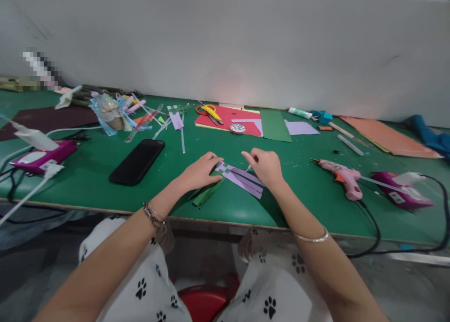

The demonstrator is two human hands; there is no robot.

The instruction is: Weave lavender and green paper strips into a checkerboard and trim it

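Observation:
On the green table, a small weave of purple paper strips (242,182) and green strips lies between my hands, its free purple ends fanned to the right. My left hand (201,173) grips the woven left end between thumb and fingers. My right hand (266,166) is closed with its thumb sticking out, and a pale purple strip (249,168) curls up into its fingers; its far end is hidden by the hand. Long green paper strips (208,193) stick out from beneath my left hand toward the table's front edge.
A black phone (137,161) lies left. Scissors (211,113) rest on red paper (228,113) at the back. At right are a pink glue gun (341,175) and a purple power strip (401,190) with cables; another power strip (45,155) sits far left.

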